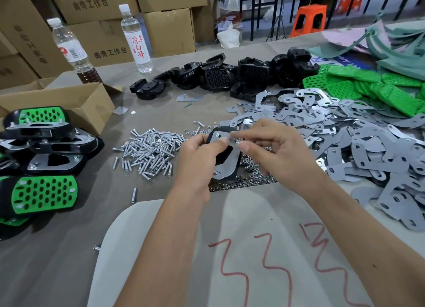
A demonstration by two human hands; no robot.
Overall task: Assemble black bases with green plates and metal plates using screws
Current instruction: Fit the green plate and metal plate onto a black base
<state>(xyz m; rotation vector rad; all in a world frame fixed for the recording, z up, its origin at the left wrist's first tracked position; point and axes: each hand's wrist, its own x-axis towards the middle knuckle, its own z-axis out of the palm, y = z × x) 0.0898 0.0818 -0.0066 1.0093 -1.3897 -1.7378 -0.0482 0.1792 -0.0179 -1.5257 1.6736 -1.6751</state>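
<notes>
**Base and metal plate held at frame centre**

A cardboard box [76, 102] at left is noted open; its contents cannot be seen. "凉白开" is read on one bottle [135, 40]. The black base [226, 172] with metal plate [224, 156] is gripped by the left hand [200, 159]; the plate's upper edge is pinched by the right hand [273, 145], above the tabletop [69, 260].

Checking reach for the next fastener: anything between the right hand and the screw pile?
The left hand and the black base with its metal plate that it holds sit between the right hand and the screw pile.
</notes>
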